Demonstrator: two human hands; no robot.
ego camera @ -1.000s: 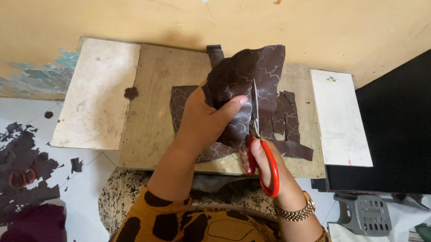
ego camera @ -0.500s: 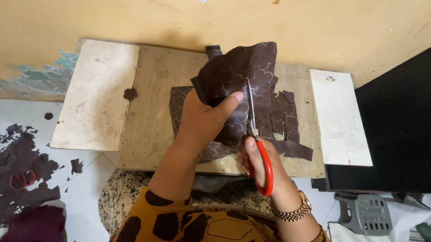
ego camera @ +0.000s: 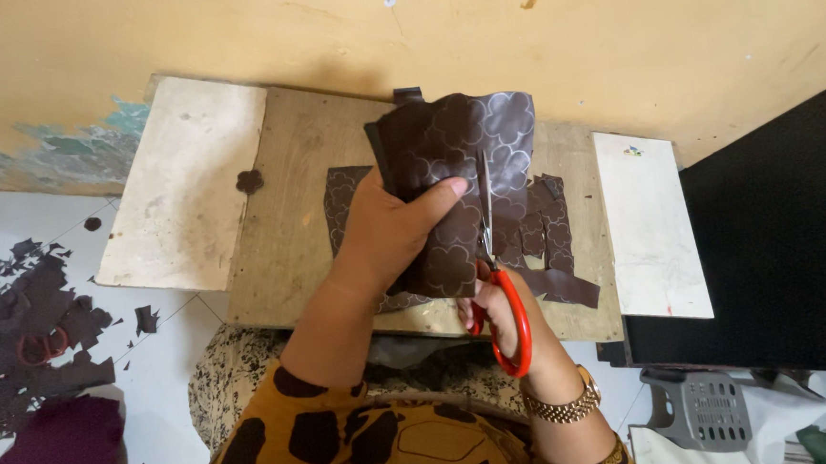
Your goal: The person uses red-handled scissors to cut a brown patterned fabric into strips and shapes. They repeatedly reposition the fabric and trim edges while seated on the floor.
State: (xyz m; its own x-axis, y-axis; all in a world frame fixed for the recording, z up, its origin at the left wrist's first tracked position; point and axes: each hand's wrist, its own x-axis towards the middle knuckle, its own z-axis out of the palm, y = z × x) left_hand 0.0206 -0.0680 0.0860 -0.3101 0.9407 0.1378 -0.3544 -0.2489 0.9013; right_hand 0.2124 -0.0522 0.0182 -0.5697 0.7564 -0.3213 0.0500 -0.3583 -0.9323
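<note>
The left hand (ego camera: 389, 233) grips one folded piece of dark brown patterned fabric (ego camera: 458, 181), thumb laid across its face and fingers hidden behind, holding it up above the middle of the table (ego camera: 288, 220). The right hand (ego camera: 504, 317) is closed through the loops of one pair of red-handled scissors (ego camera: 497, 284), whose blades run up into the cloth along a curved printed line.

The fabric looks thin, light and limp, with a slight sheen that suggests a smooth, somewhat slippery face; it bends and puckers where the thumb presses, so it probably needs to be pinched close beside the cut line to stay taut. Holding it at a far corner would likely let it droop away from the blades. It seems in no way fragile, though a slack fold could snag or cut crooked.

Lying flat on the table beneath the hands are more pieces of the same cloth: one larger panel (ego camera: 340, 203) toward the left of centre and a cluster of cut strips and shapes (ego camera: 552, 243) toward the right edge, too overlapped to count exactly. One small scrap (ego camera: 249, 181) sits alone near the pale board at the table's left end. On the floor off the left edge lies a heap of offcuts (ego camera: 27, 332), with a second pair of red-handled scissors (ego camera: 42, 345) seemingly half buried in it
</note>
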